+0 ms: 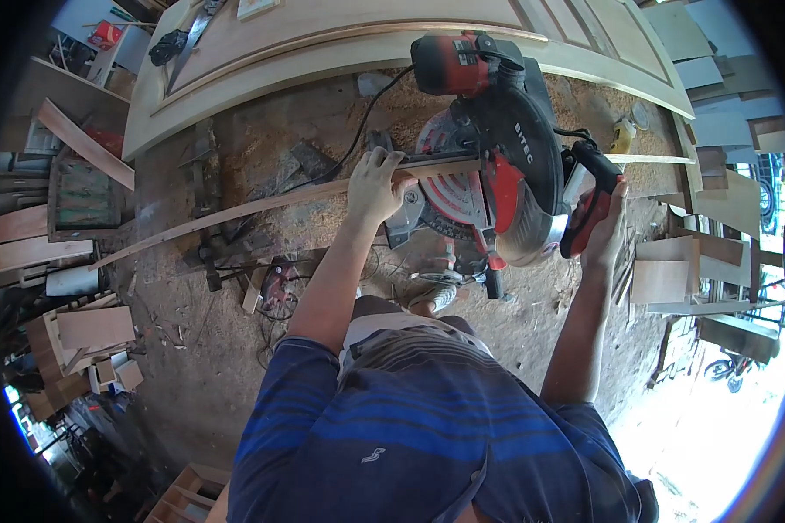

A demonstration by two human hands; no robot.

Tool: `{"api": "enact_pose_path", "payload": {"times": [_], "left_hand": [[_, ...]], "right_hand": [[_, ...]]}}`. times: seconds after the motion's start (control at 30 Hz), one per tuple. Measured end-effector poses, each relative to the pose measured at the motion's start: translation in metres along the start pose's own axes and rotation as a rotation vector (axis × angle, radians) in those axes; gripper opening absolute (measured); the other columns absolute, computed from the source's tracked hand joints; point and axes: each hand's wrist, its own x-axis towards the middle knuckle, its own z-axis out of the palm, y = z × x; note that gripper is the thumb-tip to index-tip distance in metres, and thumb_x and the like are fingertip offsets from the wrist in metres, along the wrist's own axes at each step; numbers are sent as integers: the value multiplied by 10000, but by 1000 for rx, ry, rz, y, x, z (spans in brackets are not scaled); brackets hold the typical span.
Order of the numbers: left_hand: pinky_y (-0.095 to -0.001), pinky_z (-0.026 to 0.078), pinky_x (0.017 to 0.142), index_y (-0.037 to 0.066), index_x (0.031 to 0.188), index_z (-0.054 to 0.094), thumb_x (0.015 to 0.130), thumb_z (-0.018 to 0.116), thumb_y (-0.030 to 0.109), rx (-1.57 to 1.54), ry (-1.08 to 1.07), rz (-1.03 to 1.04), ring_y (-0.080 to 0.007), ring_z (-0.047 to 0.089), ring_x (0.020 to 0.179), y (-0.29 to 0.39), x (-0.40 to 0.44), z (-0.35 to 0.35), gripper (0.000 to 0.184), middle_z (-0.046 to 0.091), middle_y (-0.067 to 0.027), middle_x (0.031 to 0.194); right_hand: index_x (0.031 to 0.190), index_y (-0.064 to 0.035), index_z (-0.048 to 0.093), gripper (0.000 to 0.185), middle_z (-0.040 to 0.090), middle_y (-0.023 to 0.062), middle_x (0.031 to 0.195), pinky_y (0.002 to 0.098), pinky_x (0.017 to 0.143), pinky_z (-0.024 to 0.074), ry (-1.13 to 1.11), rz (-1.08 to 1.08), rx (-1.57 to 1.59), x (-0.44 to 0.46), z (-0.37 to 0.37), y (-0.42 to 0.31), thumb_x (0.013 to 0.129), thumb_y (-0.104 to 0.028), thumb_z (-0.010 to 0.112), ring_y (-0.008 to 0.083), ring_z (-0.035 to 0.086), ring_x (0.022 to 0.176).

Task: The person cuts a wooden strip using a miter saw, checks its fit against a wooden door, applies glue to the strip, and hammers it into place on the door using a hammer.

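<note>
My left hand (375, 187) is closed over a long thin wooden strip (253, 209), pressing it near the fence of a red and black miter saw (525, 131). The strip runs across the saw's base and shows again on the right of the blade guard (528, 218). My right hand (606, 228) grips the saw's red and black handle (591, 196). The saw head is low over the strip, and the guard hides the spot where blade and wood meet. Part of the round base (449, 196) with its red scale shows beside my left hand.
A large panelled wooden door (349, 39) lies behind the saw. A black cord (371, 113) crosses the sawdust-covered bench. Clamps (202, 192) stand at its left. Wood offcuts are stacked at left (96, 327) and right (663, 283). A yellow bottle (624, 137) stands behind the handle.
</note>
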Motion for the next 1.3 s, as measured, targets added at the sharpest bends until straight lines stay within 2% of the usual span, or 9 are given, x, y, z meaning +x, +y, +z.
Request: {"api": "enact_pose_path", "payload": {"times": [0.27, 0.37, 0.47, 0.57, 0.67, 0.87, 0.97, 1.17, 1.3], "left_hand": [[-480, 531, 960, 77, 1295, 677, 863, 858, 353, -11, -12, 1, -363, 634, 1095, 0, 0, 0, 544, 641, -132, 1148], [-479, 533, 957, 73, 1283, 678, 861, 858, 361, 3, 1, 5, -364, 633, 1095, 1, 1, 0, 541, 641, -131, 1151], [-479, 533, 957, 68, 1276, 680, 860, 858, 371, 13, 6, 17, -364, 633, 1100, -2, 0, 2, 545, 643, -130, 1154], [-480, 533, 957, 74, 1272, 683, 860, 857, 374, -3, 34, 37, -363, 633, 1105, -2, 0, 3, 538, 645, -129, 1153], [-486, 534, 934, 67, 1237, 682, 812, 901, 297, -11, 67, 50, -373, 641, 1071, 1, 1, 1, 531, 648, -130, 1112], [-488, 536, 932, 72, 1238, 679, 805, 908, 291, -9, 52, 44, -370, 643, 1066, 3, 2, -1, 536, 648, -126, 1113], [-490, 536, 928, 70, 1234, 679, 808, 906, 295, -1, 71, 53, -369, 643, 1065, 0, 1, 2, 532, 648, -126, 1112], [-497, 536, 926, 72, 1228, 678, 796, 904, 278, -14, 44, 34, -371, 641, 1064, 5, 4, -3, 529, 648, -128, 1111], [-477, 530, 947, 76, 1264, 679, 827, 879, 334, 5, 28, 48, -361, 635, 1076, 1, 3, -2, 545, 645, -123, 1117]], "right_hand": [[929, -93, 581, 691, 550, 13, 707, 315, 571, 464, -5, -47, -32, 4, -11, 19, 1093, -743, 412, 148, 547, 577], [951, -65, 650, 715, 583, 14, 718, 287, 585, 461, -18, -82, -13, 4, -15, 25, 1098, -727, 426, 126, 559, 595], [969, -67, 650, 683, 579, 9, 728, 280, 583, 457, -33, -70, 26, 3, -15, 28, 1111, -699, 434, 121, 552, 597], [971, -62, 648, 661, 577, 6, 738, 273, 582, 456, 53, -76, 53, -4, -6, 25, 1118, -674, 449, 115, 551, 607], [974, -56, 650, 647, 574, 3, 743, 270, 580, 453, 10, -52, 51, -3, -13, 30, 1123, -656, 460, 109, 552, 615], [975, -50, 649, 690, 576, 11, 730, 281, 591, 448, 61, -102, 45, -5, -11, 39, 1129, -676, 402, 119, 555, 616], [973, -51, 647, 711, 586, 16, 727, 291, 597, 447, 20, -90, 25, -6, -15, 43, 1123, -694, 384, 128, 560, 619], [1012, -46, 674, 697, 616, 21, 765, 304, 601, 456, 5, -124, 7, -4, -23, 56, 1134, -670, 386, 136, 572, 630], [1067, -35, 696, 698, 631, 30, 781, 304, 603, 476, -11, -102, 19, -5, -19, 47, 1138, -658, 389, 137, 587, 638]]}}
